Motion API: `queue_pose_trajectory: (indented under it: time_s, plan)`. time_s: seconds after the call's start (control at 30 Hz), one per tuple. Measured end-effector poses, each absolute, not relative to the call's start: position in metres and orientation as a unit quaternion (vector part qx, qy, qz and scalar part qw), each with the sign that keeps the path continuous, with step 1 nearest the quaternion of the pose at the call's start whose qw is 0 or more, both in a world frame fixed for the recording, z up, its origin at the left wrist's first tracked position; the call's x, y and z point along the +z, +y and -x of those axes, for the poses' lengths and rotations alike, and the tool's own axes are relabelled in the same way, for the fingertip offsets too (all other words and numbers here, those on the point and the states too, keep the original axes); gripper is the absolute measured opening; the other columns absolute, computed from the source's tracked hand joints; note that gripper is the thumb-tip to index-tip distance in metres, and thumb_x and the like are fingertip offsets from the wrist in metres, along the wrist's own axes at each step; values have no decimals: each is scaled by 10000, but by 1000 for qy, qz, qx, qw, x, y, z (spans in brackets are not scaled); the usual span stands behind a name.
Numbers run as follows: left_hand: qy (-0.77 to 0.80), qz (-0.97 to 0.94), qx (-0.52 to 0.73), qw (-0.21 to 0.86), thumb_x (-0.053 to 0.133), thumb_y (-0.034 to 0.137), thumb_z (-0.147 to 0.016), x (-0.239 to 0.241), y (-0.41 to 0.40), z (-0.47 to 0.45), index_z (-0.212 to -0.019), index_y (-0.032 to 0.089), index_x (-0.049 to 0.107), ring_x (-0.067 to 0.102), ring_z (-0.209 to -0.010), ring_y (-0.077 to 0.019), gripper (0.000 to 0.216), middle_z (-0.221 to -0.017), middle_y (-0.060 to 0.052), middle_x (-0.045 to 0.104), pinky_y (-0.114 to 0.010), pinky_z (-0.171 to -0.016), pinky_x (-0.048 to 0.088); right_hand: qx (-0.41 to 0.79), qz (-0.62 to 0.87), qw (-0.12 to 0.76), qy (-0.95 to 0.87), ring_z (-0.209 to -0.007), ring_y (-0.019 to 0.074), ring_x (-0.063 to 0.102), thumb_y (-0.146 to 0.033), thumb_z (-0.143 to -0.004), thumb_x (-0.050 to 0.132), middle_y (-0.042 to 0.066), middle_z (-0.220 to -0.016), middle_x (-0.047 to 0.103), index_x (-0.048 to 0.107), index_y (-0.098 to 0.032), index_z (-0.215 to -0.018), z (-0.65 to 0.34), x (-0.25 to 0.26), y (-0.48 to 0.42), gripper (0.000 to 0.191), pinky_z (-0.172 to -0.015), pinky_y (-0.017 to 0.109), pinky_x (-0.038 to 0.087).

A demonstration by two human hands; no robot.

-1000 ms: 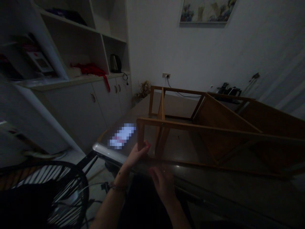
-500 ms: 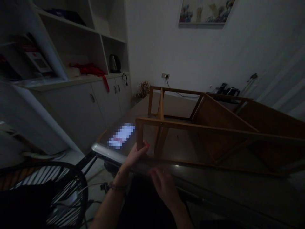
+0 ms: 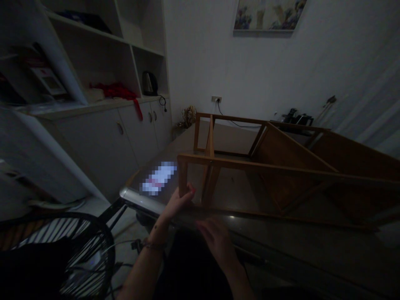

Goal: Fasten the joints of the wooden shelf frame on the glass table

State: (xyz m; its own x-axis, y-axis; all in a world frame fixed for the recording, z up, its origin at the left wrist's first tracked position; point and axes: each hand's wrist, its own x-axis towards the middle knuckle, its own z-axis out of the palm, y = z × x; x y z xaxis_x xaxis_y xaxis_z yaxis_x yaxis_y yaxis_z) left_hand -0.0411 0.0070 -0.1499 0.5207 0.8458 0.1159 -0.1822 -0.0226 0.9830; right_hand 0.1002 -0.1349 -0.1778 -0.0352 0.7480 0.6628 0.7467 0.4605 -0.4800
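Note:
A brown wooden shelf frame (image 3: 237, 161) lies on its side across the table (image 3: 253, 196), its slanting boards toward the right. My left hand (image 3: 179, 202) is wrapped around the lower part of the frame's near left end bar, thumb on the inner side. Low at the table's front edge is my right hand (image 3: 218, 241), apart from the frame. Its fingers are bent together near the thumb, and whatever may be between them is too dark to make out. Left of the frame, a bright pixelated oblong (image 3: 159, 178) lies on the tabletop.
A black woven chair (image 3: 106, 233) stands at the lower left, with cables near it. Behind are white cabinets (image 3: 103, 137) and shelves holding a kettle (image 3: 150, 83) and red cloth (image 3: 117, 91). A cord runs from the wall socket (image 3: 216, 99) behind the frame.
My left hand keeps its hold on the end bar, and the frame stays in place. My right hand has shifted very slightly at the table edge.

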Motion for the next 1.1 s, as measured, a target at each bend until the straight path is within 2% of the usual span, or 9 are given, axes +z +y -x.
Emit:
queue_pose_trajectory:
  time_s: [0.2, 0.4, 0.63, 0.83, 1.0, 1.1]
  plan:
    - [281, -593, 400, 640, 656, 539, -793, -154, 10, 41, -727, 190, 446, 297, -471, -53, 412, -564, 91, 342, -167, -441, 249, -51, 523, 492, -694, -770, 158, 626, -283, -971, 547, 17, -832, 678, 632, -227, -949, -105, -183, -134, 105, -695, 283, 521]
    - [280, -582, 401, 650, 679, 537, -775, -151, 7, 41, -743, 189, 451, 299, -475, -48, 417, -568, 93, 347, -163, -445, 255, -108, 545, 462, -691, -677, 162, 586, -336, -973, 543, 3, -702, 651, 625, -218, -799, -106, -185, -136, 225, -676, 310, 462]
    - [272, -582, 401, 653, 672, 528, -790, -153, 8, 41, -748, 192, 451, 299, -480, -54, 405, -575, 92, 343, -173, -456, 276, -129, 560, 431, -696, -697, 165, 571, -407, -993, 482, -3, -698, 654, 604, -224, -749, -102, -181, -135, 328, -727, 311, 384]
    - [279, -594, 404, 638, 660, 519, -801, -154, 8, 42, -745, 191, 458, 307, -503, -61, 389, -596, 82, 351, -174, -473, 275, -103, 576, 390, -711, -755, 181, 559, -362, -986, 509, -2, -752, 667, 613, -235, -790, -100, -180, -134, 256, -759, 320, 362]
    - [276, -593, 397, 644, 661, 528, -795, -153, 8, 42, -745, 191, 464, 302, -489, -61, 393, -575, 87, 348, -174, -461, 265, -92, 586, 383, -708, -777, 186, 578, -335, -980, 519, 12, -797, 677, 622, -236, -842, -100, -179, -134, 199, -778, 326, 395]
    - [277, -590, 396, 646, 661, 529, -794, -153, 8, 42, -739, 192, 457, 304, -483, -62, 397, -571, 87, 352, -175, -452, 258, -98, 586, 382, -708, -810, 195, 602, -334, -973, 532, 35, -874, 687, 633, -227, -986, -101, -178, -135, 148, -780, 330, 438]
